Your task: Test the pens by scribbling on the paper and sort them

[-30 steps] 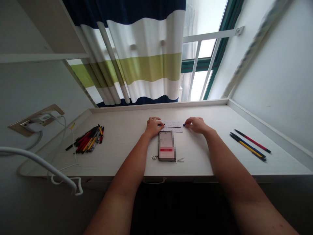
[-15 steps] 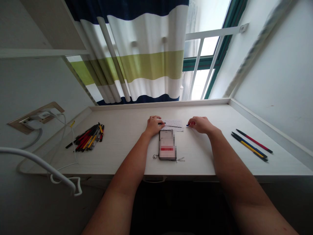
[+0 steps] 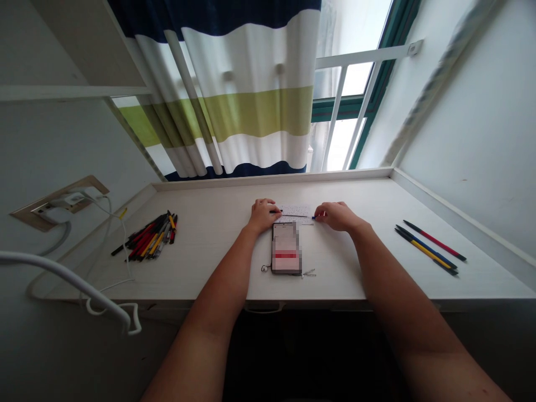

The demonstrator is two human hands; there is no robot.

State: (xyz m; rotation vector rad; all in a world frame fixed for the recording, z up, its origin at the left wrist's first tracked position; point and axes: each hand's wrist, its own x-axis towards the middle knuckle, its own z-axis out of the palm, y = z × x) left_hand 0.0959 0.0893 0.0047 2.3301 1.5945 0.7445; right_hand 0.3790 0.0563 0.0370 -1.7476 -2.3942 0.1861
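Narrow white wood-look worktop (image 3: 218, 240) against a window, seen from above. Striped navy, white and olive curtain (image 3: 251, 95) hanging across most of the view, green window frame (image 3: 335, 109) to its right. Beige wall socket plate (image 3: 58, 204) at far left, white cable (image 3: 50, 259) trailing past the worktop edge.

Left part of the worktop: loose heap of pens (image 3: 148, 237), mostly black, red and yellow. Right part: group of three pens (image 3: 429, 248), red, blue and yellow with black ends, lying almost side by side. Heap far bigger than the group, so many more pens loose than set out. Centre, nearest the body: pixelated phone (image 3: 286, 248), lying flat, small key ring (image 3: 307, 273) just beside its lower right corner. Just beyond the phone, small paper slip (image 3: 295, 215) with faint writing, too small to read.

Left hand (image 3: 263, 216) closed around the end of a thin dark pen (image 3: 293, 215), grip clamped, shaft running across the slip. Right hand (image 3: 337, 216) pinching a blue-tipped pen (image 3: 317, 218), grip together, at the slip's right edge. Two pieces close, not joined. Against the frame half a second back: right hand nearer the slip, blue tip almost touching the dark shaft's end.
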